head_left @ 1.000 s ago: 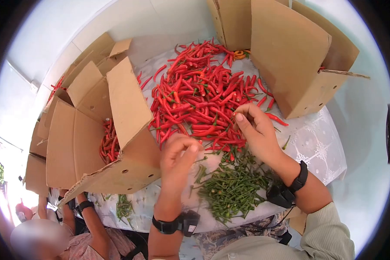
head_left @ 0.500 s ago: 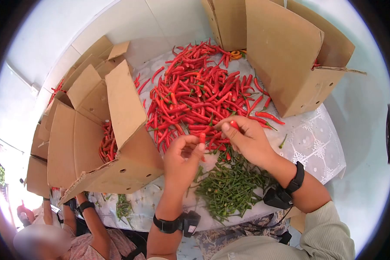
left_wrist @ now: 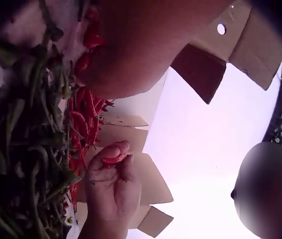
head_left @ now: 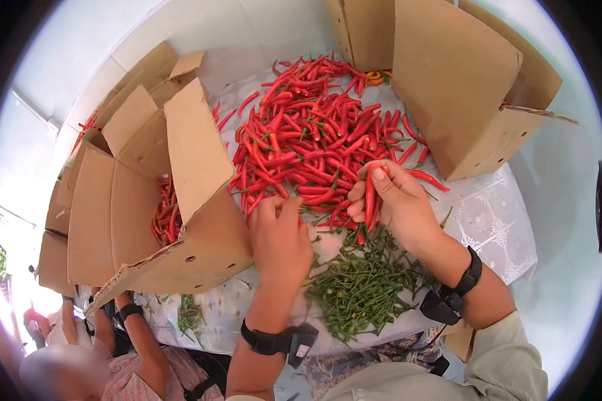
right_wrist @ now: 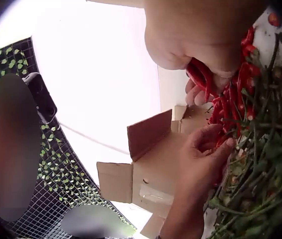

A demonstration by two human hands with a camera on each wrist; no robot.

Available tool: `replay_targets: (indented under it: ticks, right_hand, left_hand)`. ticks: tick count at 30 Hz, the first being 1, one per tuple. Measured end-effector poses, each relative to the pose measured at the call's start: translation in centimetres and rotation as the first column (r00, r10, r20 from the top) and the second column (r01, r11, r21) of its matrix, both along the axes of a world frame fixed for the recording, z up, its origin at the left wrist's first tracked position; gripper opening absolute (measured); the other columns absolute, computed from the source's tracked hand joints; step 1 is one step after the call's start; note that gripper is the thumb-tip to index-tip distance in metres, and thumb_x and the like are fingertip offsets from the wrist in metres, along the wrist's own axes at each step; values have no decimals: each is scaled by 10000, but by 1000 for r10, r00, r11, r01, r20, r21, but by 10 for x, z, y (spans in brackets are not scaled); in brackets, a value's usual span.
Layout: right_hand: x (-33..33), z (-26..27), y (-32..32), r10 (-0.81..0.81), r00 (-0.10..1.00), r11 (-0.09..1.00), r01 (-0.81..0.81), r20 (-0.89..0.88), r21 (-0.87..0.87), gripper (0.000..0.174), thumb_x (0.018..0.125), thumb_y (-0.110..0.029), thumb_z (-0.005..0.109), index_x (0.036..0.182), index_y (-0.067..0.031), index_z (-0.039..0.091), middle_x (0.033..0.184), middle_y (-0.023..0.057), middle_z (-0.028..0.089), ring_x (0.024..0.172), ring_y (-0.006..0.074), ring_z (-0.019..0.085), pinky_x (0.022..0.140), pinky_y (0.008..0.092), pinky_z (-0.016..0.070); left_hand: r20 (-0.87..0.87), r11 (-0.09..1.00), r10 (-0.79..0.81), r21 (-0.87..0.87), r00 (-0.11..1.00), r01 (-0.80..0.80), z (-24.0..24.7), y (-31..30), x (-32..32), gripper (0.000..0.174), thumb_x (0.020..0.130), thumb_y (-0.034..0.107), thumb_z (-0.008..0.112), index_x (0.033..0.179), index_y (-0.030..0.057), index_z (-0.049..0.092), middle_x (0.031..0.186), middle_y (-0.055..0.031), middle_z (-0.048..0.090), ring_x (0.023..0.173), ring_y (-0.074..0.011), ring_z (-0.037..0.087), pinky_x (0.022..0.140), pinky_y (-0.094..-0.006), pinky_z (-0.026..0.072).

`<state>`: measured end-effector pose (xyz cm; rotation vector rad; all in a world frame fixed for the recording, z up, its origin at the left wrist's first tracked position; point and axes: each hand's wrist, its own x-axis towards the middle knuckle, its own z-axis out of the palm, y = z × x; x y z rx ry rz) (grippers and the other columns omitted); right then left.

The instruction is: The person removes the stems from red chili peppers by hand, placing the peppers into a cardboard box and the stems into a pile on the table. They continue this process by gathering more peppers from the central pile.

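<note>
One table stood under a white snowflake-patterned cover. One other person was at the near left. One open left box of cardboard held red chillies; more boxes stood farther left, overlapping too much to count. At least one cardboard right box stood at the far right. One heap of red chillies, too many to count, covered the middle; nearer lay one heap of green stems, with one smaller clump of stems well to its left. The two hands were apart. The right hand pinched at least two long chillies above the heap's near right edge. The left hand was at its near left edge, fingers bent; whether they gripped a chilli could not be told.
</note>
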<state>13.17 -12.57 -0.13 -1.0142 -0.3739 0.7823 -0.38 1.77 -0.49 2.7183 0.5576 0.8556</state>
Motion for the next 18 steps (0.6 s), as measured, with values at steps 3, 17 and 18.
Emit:
replay_targets:
  ticks: [3, 17, 18]
  right_hand:
    - [-4, 1, 0, 39, 998, 999, -37, -57, 28, 232, 1017, -263, 474, 1081, -46, 527, 856, 69, 608, 703, 165, 625, 638, 303, 518]
    - [-6, 0, 1, -147, 448, 982, 174, 882, 75, 231, 831, -190, 740, 986, -32, 676, 812, 65, 671, 739, 183, 634, 708, 298, 498]
    - [-8, 1, -1, -60, 510, 991, 135, 858, -11, 240, 816, -193, 748, 985, -39, 677, 817, 75, 673, 734, 193, 635, 704, 300, 498]
  left_hand:
    - [-48, 999, 6, -38, 999, -8, -5, 1, 1, 303, 697, 23, 700, 993, 38, 638, 950, -122, 540, 968, -336, 519, 836, -426, 429]
    - [566, 471, -61, -710, 822, 523, 7, -19, -2, 117, 943, 124, 611, 993, 26, 572, 960, -45, 583, 853, -118, 578, 714, -271, 486]
    - [575, 398, -65, -735, 816, 549, 4, -21, -2, 118, 948, 117, 603, 1010, 24, 565, 969, -40, 586, 861, -110, 579, 719, -268, 491]
